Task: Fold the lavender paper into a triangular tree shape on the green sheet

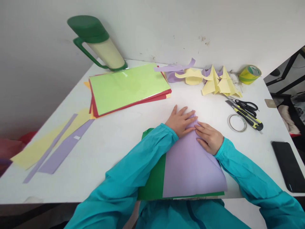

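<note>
A sheet of purple paper (pixel 190 168), partly folded and narrowing toward its far end, lies in front of me on a green sheet (pixel 153 181) at the table's near edge. My left hand (pixel 180 121) rests flat near the paper's pointed tip, fingers spread. From the other side, my right hand (pixel 210 138) lays its outstretched fingers on the right slanting edge. The fingertips of both hands nearly meet at the tip. Part of the fold is hidden under them.
Behind stand a green-lidded thermos jug (pixel 102 47), stacked coloured paper (pixel 128 87) and folded yellow paper shapes (pixel 212 82). Right are scissors (pixel 249 106), a utility knife (pixel 247 117), tape rolls (pixel 250 74) and a phone (pixel 288 165). Paper strips (pixel 64 149) lie left.
</note>
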Action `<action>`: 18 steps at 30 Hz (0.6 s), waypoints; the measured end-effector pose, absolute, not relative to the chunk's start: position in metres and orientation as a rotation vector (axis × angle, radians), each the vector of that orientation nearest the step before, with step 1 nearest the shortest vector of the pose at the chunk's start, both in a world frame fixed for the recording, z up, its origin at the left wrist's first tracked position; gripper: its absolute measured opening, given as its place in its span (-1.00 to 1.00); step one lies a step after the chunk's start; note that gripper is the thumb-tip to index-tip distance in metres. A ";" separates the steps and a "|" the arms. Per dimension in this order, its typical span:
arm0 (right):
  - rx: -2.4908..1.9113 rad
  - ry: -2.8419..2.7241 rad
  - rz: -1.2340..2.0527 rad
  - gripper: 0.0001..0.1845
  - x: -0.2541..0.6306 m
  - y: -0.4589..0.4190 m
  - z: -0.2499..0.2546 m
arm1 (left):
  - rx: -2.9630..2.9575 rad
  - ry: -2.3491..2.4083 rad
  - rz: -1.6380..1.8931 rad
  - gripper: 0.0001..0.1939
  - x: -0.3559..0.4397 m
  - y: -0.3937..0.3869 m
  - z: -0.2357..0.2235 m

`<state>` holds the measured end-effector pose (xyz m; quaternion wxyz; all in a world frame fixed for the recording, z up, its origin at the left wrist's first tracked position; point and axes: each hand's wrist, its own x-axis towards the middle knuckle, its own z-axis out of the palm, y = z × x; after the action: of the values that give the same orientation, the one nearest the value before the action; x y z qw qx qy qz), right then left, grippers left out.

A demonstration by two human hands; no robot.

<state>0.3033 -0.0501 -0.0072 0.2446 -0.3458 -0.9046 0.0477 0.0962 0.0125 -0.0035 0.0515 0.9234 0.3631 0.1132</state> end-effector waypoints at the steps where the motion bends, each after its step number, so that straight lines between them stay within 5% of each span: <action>1: -0.944 -2.474 0.135 -0.64 0.304 -0.050 -0.007 | 2.808 1.103 0.346 -0.50 0.096 0.012 -0.003; 18: -0.955 -2.473 0.120 -0.66 0.303 -0.050 -0.009 | 2.811 1.109 0.348 -0.49 0.095 0.013 -0.005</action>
<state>0.3033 -0.0501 -0.0088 0.2416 -0.3492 -0.9043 0.0439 0.0953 0.0128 -0.0047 0.0498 0.9230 0.3641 0.1143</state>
